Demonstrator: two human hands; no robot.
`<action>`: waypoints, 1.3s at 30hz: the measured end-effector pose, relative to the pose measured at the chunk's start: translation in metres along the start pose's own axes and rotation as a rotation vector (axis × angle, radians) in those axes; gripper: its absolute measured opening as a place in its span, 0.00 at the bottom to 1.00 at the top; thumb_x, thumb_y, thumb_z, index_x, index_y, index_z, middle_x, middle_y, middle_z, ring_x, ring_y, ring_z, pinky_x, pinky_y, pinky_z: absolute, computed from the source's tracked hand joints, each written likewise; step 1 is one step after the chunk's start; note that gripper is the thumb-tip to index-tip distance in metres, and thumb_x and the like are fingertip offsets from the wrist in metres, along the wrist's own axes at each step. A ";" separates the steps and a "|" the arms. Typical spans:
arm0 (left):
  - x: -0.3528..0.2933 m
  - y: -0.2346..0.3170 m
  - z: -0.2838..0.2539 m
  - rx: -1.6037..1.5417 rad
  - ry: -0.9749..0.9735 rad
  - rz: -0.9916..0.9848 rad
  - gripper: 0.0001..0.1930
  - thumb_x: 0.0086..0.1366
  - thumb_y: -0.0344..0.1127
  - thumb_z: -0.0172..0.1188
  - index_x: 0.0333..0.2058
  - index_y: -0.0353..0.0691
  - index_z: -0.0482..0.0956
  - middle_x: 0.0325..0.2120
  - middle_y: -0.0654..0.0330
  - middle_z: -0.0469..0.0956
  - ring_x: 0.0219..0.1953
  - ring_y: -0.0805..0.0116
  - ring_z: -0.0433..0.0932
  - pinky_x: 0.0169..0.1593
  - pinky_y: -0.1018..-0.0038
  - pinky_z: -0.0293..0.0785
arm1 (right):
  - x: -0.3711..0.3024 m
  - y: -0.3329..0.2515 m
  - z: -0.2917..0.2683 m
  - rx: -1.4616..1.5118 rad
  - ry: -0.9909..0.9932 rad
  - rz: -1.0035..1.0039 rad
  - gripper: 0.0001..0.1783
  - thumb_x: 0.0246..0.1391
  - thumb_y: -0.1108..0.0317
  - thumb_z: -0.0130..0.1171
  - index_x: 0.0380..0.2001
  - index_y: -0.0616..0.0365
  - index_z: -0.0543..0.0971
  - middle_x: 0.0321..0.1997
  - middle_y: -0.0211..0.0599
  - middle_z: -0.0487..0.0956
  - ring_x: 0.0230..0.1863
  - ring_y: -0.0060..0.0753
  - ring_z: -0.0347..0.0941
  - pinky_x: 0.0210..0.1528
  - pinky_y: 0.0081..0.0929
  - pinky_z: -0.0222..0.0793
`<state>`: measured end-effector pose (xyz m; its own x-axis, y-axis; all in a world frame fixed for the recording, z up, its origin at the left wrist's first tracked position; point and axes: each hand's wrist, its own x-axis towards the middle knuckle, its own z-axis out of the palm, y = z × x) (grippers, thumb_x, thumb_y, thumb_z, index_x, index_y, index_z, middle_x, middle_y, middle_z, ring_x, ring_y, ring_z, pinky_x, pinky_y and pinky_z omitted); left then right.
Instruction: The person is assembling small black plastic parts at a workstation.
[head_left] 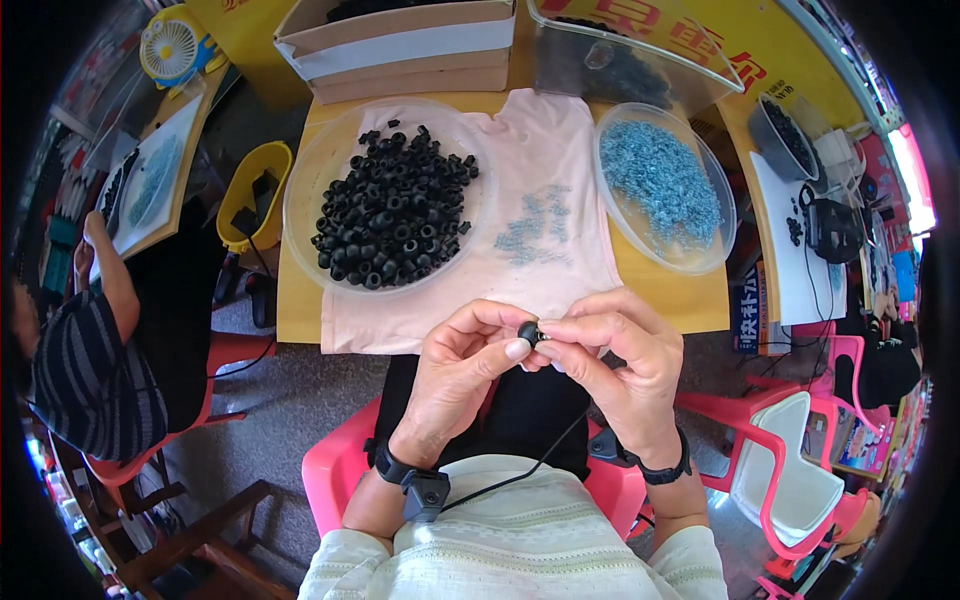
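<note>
"Item one, the hands?"

"Left hand (462,365): thumb and forefinger pinched shut on one rounded black piece (528,333). Right hand (620,360): thumb and forefinger drawn close together at that piece's right edge, where a tiny bright spot shows. Whether they grip it or only touch, I cannot tell from here."

"Location of the piece?"

"Held up just past the near edge of a pink cloth (400,322), in front of the person's lap."

"Stock on the table (300,315)?"

"Left: one round clear tray (332,150), bearing a heap of loose black pieces (390,215). Right: one clear dish (688,262), bearing small blue pieces (660,180). Between them, on the cloth: a thin scatter of blue bits (535,228)."

"Behind those?"

"One cardboard box (400,82), left; one clear bin (690,85) with dark contents, right."

"Sundries?"

"Yellow basket (228,238), left of the table; beyond it, a seated co-worker (95,370) in a striped top."
</note>
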<state>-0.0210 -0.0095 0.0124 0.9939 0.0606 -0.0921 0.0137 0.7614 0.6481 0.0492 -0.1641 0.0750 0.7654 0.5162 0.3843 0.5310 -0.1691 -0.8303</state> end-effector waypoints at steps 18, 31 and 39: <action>0.009 -0.003 -0.037 -0.221 0.059 -0.028 0.10 0.64 0.28 0.60 0.43 0.35 0.76 0.36 0.58 0.79 0.35 0.72 0.78 0.44 0.74 0.76 | 0.030 0.005 0.025 -0.174 -0.169 -0.089 0.15 0.44 0.72 0.67 0.39 0.57 0.83 0.31 0.34 0.78 0.29 0.35 0.74 0.30 0.29 0.72; 0.001 0.004 -0.046 -0.170 -0.101 0.009 0.09 0.63 0.27 0.62 0.41 0.33 0.76 0.34 0.57 0.79 0.36 0.70 0.81 0.43 0.73 0.78 | 0.112 0.054 0.081 -0.821 -0.383 -0.129 0.03 0.43 0.73 0.63 0.23 0.60 0.80 0.29 0.37 0.79 0.39 0.41 0.74 0.38 0.36 0.72; 0.001 0.011 -0.040 -0.111 -0.013 0.006 0.09 0.60 0.32 0.63 0.37 0.35 0.75 0.31 0.56 0.76 0.31 0.70 0.77 0.38 0.75 0.75 | 0.121 0.051 0.090 -0.994 -0.481 -0.050 0.03 0.41 0.73 0.64 0.22 0.60 0.81 0.30 0.39 0.81 0.40 0.41 0.75 0.41 0.36 0.73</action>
<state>-0.0244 0.0246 -0.0107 0.9953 0.0575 -0.0777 -0.0040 0.8277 0.5612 0.1361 -0.0350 0.0428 0.6282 0.7774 0.0319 0.7780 -0.6269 -0.0415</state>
